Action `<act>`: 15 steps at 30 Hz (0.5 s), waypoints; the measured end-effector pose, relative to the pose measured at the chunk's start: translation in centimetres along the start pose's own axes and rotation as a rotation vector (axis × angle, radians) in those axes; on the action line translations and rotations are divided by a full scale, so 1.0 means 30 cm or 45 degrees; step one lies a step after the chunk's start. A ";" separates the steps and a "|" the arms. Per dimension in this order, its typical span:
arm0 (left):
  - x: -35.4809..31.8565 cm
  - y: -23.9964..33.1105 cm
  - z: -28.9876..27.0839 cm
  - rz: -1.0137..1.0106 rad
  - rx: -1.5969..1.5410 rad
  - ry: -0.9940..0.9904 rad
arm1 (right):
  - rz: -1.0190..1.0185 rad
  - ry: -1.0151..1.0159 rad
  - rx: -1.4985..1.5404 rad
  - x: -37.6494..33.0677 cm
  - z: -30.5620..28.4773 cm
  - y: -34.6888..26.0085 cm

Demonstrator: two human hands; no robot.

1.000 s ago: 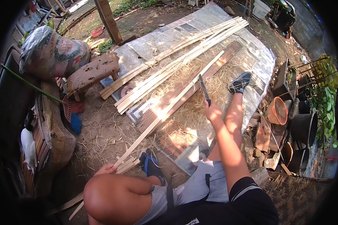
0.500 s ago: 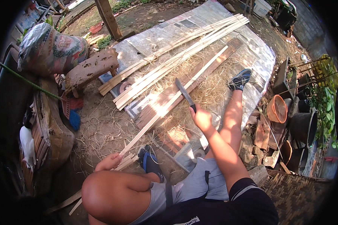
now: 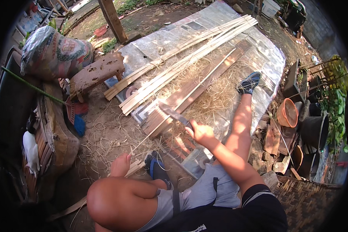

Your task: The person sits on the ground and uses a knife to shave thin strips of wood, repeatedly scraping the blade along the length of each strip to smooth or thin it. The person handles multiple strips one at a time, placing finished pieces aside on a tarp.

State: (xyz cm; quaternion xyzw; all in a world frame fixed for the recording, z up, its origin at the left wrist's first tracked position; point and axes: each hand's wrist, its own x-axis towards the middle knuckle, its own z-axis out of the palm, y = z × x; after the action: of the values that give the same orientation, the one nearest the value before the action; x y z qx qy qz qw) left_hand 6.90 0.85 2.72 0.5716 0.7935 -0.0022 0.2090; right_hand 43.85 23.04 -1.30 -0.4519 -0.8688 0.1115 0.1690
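My left hand (image 3: 120, 164) is closed around the near end of a long, thin bamboo strip (image 3: 207, 76), beside my bent left knee. The strip runs away from me along a brown wooden plank (image 3: 230, 62), with its narrow edge showing. In my right hand (image 3: 203, 133) is a dark-handled knife (image 3: 173, 113). Its blade points left and lies across the strip near the plank's close end; whether it touches the strip I cannot tell. Curly shavings (image 3: 216, 101) are heaped on both sides of the plank.
Several pale strips (image 3: 189, 58) lie left of the plank on a grey sheet (image 3: 266, 58). A stuffed sack (image 3: 58, 52) and a worn wooden block (image 3: 96, 73) are at left, near a white cat (image 3: 31, 152). An orange basket (image 3: 287, 113) and dark pots (image 3: 314, 129) stand right.
My right hand has brought the knife nearer to me and left along the plank. The strip now shows a narrower side, and my left hand has turned and shifted slightly right.
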 end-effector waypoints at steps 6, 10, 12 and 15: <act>0.027 -0.017 -0.008 -0.029 -0.007 -0.108 | 0.358 -0.045 0.007 0.097 0.021 0.141; 0.069 0.026 0.043 0.002 -0.024 -0.050 | -0.116 -0.643 0.161 -0.014 -0.056 -0.223; 0.028 0.034 0.024 -0.052 -0.062 -0.016 | -0.258 -0.558 0.116 -0.017 -0.033 -0.194; -0.037 0.002 0.012 -0.105 -0.069 -0.020 | 0.243 -0.037 0.052 0.128 -0.020 0.107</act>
State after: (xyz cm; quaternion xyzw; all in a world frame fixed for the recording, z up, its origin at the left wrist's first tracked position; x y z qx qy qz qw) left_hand 7.36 -0.22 2.76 0.5325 0.8145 0.0062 0.2302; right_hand 44.44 28.04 -1.11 -0.5275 -0.8217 0.1514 0.1540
